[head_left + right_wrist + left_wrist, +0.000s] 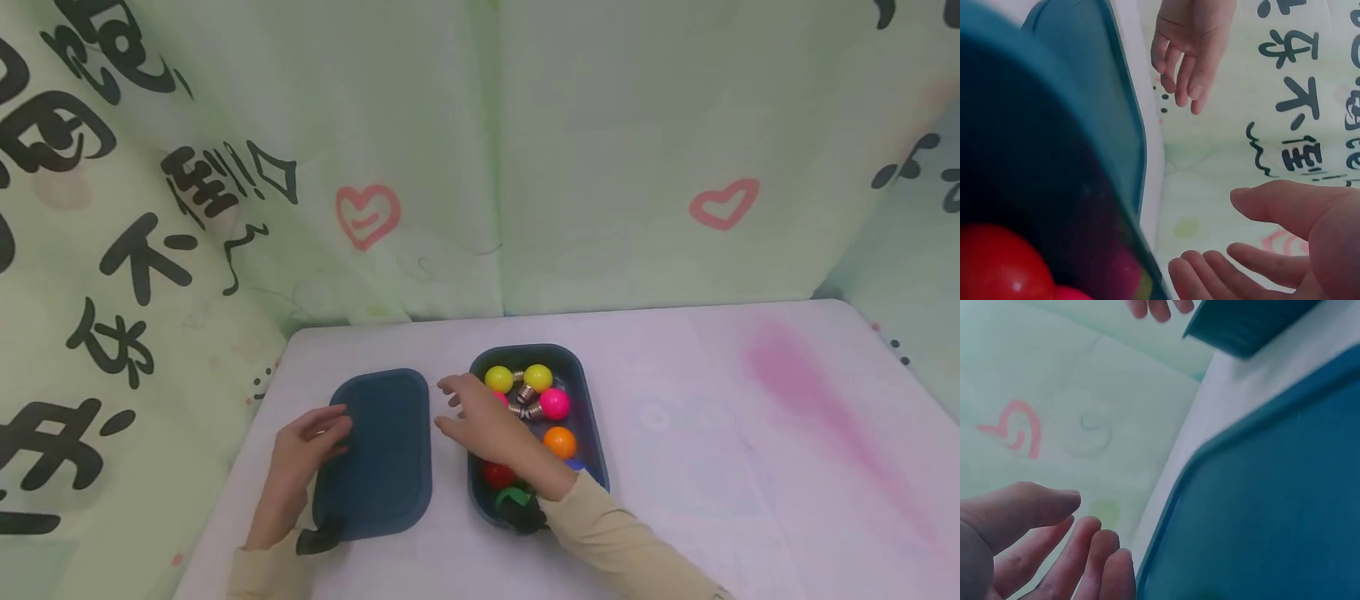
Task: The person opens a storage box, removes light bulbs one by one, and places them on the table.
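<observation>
My left hand [303, 454] hovers over the left edge of a shallow dark blue tray or lid [375, 467], fingers loosely bent and nothing in them. My right hand [483, 421] is above the left side of a deeper dark blue tray [592, 433], its fingers relaxed and apart, also holding nothing. Inside that deeper tray lie several coloured bulbs with metal screw bases: a yellow bulb [537, 377], a pink bulb [555, 403], an orange bulb [560, 442] and a red bulb [1000, 265] among them. My right hand and forearm hide part of the contents.
Both trays rest on a white table [675, 433] with a pink stain on its right. A pale green curtain [600, 167] with dark lettering and hearts hangs behind and at the sides. A narrow strip of table separates the trays.
</observation>
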`<state>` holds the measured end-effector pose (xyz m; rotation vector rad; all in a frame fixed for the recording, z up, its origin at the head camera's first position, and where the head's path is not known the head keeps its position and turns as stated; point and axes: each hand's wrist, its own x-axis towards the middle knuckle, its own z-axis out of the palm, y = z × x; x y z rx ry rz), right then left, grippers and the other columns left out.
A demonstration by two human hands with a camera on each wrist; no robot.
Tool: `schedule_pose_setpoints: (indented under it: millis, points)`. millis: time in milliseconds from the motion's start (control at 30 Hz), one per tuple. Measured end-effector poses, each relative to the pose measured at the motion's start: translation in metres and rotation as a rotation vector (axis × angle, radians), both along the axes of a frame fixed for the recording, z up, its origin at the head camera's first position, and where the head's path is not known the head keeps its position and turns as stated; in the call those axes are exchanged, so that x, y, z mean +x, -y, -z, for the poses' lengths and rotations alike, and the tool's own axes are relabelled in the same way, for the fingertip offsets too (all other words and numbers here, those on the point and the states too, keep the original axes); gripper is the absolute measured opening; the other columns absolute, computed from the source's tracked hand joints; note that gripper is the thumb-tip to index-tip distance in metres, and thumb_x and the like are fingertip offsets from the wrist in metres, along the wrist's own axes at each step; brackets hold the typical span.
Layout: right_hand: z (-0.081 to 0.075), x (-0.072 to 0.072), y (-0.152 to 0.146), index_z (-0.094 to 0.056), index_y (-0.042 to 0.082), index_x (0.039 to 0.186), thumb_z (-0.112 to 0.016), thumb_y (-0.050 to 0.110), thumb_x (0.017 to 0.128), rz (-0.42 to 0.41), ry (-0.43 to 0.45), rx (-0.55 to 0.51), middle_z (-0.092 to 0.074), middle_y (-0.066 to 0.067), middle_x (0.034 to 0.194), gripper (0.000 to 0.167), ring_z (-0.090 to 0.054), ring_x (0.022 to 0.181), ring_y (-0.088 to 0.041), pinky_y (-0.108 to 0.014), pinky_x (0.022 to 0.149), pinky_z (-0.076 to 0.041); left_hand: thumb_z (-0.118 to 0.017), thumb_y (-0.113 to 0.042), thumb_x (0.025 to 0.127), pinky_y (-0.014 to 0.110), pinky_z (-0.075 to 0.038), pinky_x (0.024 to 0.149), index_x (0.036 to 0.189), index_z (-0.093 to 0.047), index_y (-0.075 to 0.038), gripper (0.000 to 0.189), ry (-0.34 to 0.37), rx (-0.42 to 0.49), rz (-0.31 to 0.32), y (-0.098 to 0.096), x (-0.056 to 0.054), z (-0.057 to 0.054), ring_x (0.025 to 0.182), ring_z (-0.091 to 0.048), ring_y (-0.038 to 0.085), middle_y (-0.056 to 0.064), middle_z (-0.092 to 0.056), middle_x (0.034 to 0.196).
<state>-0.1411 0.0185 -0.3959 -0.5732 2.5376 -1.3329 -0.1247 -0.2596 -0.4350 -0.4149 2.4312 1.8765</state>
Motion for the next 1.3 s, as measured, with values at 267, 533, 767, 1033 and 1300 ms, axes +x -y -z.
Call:
schedule_pose_setpoints:
  millis: [267,533,767,1033,1300]
  points:
    - [-0.001,0.004,-0.020,-0.053,0.003,0.134,-0.072,0.013,0.090,0.029,-0.068,-0.008,-0.059,-0.013,0.124,0.049,-0.062,0.110,-0.028,-0.038,0.086,-0.059,-0.072,-0.018,0.092,0.026,-0.059,0.078,0.130,-0.060,0.003,0.045,-0.014,0.029,0.064,-0.032,-0.003,-0.005,0.097,-0.069,0.013,0.018,-0.068,0.122]
    - [0.004,0.000,-0.041,-0.055,0.001,0.133,-0.073,0.010,0.088,0.074,-0.096,0.008,-0.059,-0.015,0.126,0.049,-0.063,0.111,-0.027,-0.040,0.090,-0.057,-0.074,-0.017,0.090,0.030,-0.059,0.080,0.128,-0.062,0.000,0.043,-0.033,0.105,0.112,-0.064,-0.006,0.001,0.101,-0.068,0.024,0.021,-0.067,0.122]
    - [0.005,-0.001,-0.056,-0.053,0.001,0.135,-0.072,0.016,0.090,0.100,-0.045,0.008,-0.057,-0.016,0.127,0.051,-0.063,0.110,-0.032,-0.040,0.087,-0.059,-0.075,-0.019,0.089,0.033,-0.060,0.082,0.126,-0.064,-0.003,0.042,-0.025,0.153,0.164,-0.090,-0.002,0.003,0.099,-0.068,0.022,0.019,-0.068,0.120]
    - [0.008,-0.003,-0.068,-0.052,0.000,0.135,-0.072,0.017,0.091,0.118,-0.045,0.035,-0.057,-0.019,0.129,0.052,-0.064,0.110,-0.034,-0.039,0.086,-0.059,-0.073,-0.028,0.090,0.037,-0.058,0.087,0.131,-0.062,-0.008,0.047,0.032,0.137,0.235,-0.112,0.002,0.009,0.102,-0.069,0.028,0.016,-0.069,0.120]
    - [0.010,-0.012,-0.074,-0.053,-0.004,0.132,-0.071,0.013,0.091,0.111,-0.075,0.047,-0.058,-0.022,0.122,0.049,-0.064,0.104,-0.035,-0.043,0.088,-0.058,-0.074,-0.033,0.090,0.036,-0.059,0.085,0.133,-0.060,-0.010,0.051,0.075,0.142,0.253,-0.124,0.003,0.015,0.102,-0.070,0.023,0.013,-0.069,0.121]
